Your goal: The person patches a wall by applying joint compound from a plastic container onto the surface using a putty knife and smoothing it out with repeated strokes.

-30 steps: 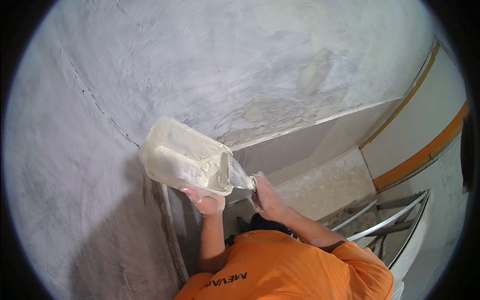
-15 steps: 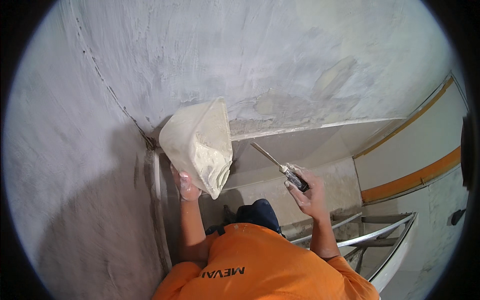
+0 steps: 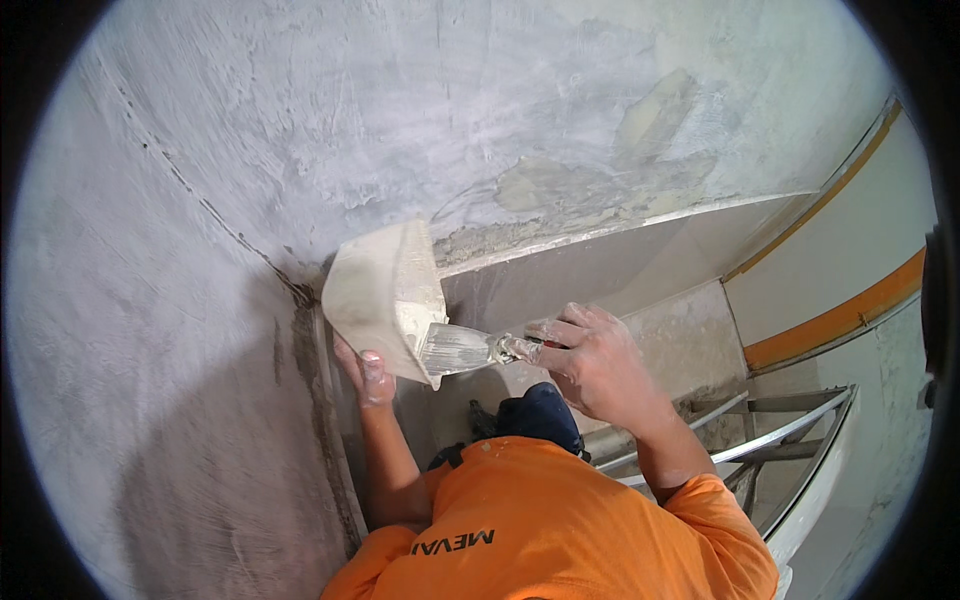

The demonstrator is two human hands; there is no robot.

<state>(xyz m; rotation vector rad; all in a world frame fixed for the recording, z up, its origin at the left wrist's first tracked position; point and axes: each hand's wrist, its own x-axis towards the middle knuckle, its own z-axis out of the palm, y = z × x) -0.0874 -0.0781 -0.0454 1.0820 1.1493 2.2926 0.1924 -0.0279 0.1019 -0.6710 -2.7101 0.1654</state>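
A whitish tub (image 3: 365, 290) smeared with putty is tipped on its side close to the wall corner. My left hand (image 3: 370, 378) grips it from below, the thumb showing against its lower side and the other fingers mostly hidden. Cream putty (image 3: 418, 312) shows inside the tub's mouth. My right hand (image 3: 600, 365) is closed around the handle of a putty knife (image 3: 455, 350), and white smears cover its fingers. The knife's wide, streaked blade points left, with its tip at the tub's open rim.
Ahead rises a grey plastered wall (image 3: 480, 110) with damp-looking putty patches (image 3: 555, 185). It meets the left wall (image 3: 170, 370) at a cracked corner. A metal ladder-like frame (image 3: 790, 440) stands at right, below an orange trim strip (image 3: 840, 325).
My right hand has turned over and moved left, bringing the knife from pointing up-left in the air to the tub's rim. The tub has shifted slightly down in view.
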